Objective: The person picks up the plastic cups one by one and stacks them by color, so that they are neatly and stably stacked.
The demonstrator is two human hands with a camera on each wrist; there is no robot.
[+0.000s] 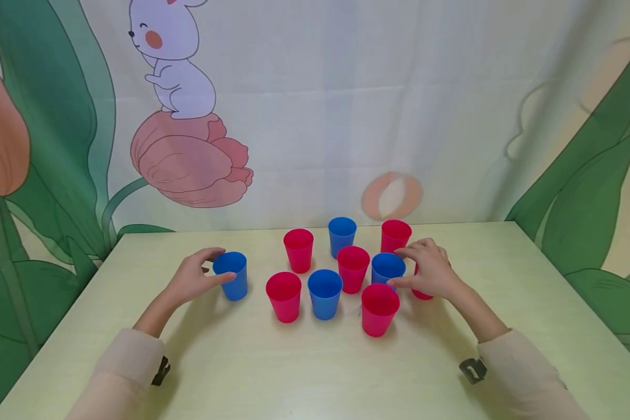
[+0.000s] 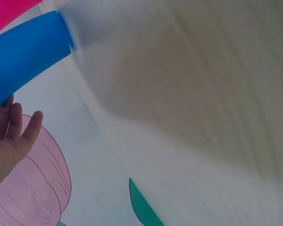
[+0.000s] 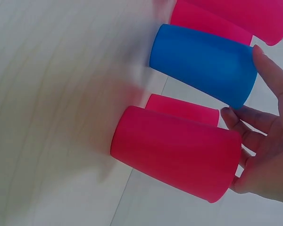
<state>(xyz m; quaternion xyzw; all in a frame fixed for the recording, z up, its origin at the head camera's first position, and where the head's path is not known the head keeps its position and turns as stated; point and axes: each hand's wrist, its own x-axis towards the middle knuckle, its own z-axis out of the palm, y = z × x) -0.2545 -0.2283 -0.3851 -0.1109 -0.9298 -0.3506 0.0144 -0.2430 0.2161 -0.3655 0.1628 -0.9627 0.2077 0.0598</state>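
The high head view faces the pale table's (image 1: 315,379) far edge, sharing one blue plastic cup (image 1: 236,288) (image 1: 383,269) with each close, tilted wrist view.

I had both arms stretched forward, angled inward from either side, with my hands well apart and roughly level. My left forearm (image 1: 118,373) was sleeved, the cuff ending short of my bare left wrist (image 1: 157,312). My left hand (image 1: 196,274) held a wide pinch, thumb on the near side and fingers on the far side; its outermost finger stood off from the others. My right forearm (image 1: 527,373), sleeved too, ran to my bare right wrist (image 1: 480,315). My right hand (image 1: 427,271) pinched likewise, thumb nearer me, index finger opposite, the remaining fingers bent.
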